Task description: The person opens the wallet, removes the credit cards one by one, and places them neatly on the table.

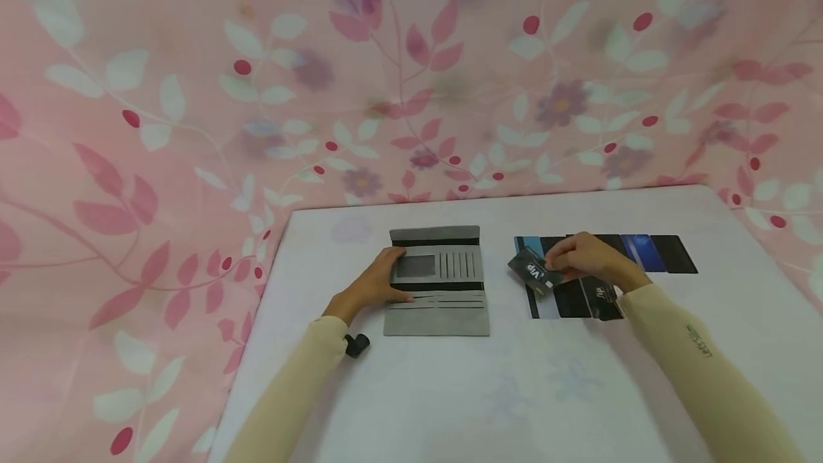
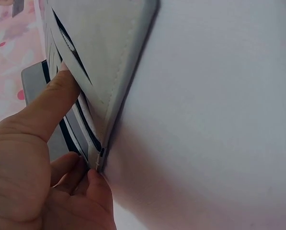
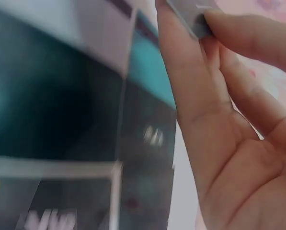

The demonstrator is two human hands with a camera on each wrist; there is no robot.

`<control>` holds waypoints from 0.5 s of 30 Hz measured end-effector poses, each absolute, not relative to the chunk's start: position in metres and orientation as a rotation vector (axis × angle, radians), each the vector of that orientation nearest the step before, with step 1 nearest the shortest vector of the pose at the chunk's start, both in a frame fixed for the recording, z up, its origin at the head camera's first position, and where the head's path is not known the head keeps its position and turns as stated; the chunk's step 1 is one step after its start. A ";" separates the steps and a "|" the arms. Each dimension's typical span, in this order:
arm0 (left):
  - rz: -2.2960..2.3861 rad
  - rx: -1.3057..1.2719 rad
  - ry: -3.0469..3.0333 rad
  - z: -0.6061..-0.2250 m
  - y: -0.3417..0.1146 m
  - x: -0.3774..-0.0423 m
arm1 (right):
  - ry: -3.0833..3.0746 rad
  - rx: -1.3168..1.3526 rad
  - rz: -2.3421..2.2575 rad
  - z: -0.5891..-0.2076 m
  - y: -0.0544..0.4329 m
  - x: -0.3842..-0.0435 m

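A grey bifold wallet lies unfolded on the white table, with card slots and a clear window facing up. My left hand grips its left edge. In the left wrist view the thumb lies over the slots of the wallet and the other fingers curl at its edge. Between thumb and fingers, my right hand pinches a black card marked VIP, tilted above other cards. Only a corner of this card shows in the right wrist view.
Two rows of overlapping cards lie at the right, among them a blue card and a black card. A pink floral cloth hangs behind the white table. A small black object is at the left cuff.
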State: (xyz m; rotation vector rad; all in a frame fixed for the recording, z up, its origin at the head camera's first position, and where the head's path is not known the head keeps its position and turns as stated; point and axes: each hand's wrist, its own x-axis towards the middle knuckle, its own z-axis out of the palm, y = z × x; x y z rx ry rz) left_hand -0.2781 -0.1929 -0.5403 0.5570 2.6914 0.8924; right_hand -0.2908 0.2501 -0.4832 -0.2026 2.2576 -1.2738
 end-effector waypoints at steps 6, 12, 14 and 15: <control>0.884 0.543 2.680 -0.539 -0.193 -0.279 | 2.390 -0.116 -1.241 -0.481 0.298 -0.266; 0.908 0.537 2.668 -0.538 -0.194 -0.278 | 2.429 0.006 -1.273 -0.481 0.347 -0.240; 0.918 0.541 2.665 -0.539 -0.195 -0.279 | 2.426 0.055 -1.268 -0.482 0.363 -0.232; 0.915 0.543 2.663 -0.539 -0.195 -0.279 | 2.424 0.077 -1.257 -0.483 0.370 -0.228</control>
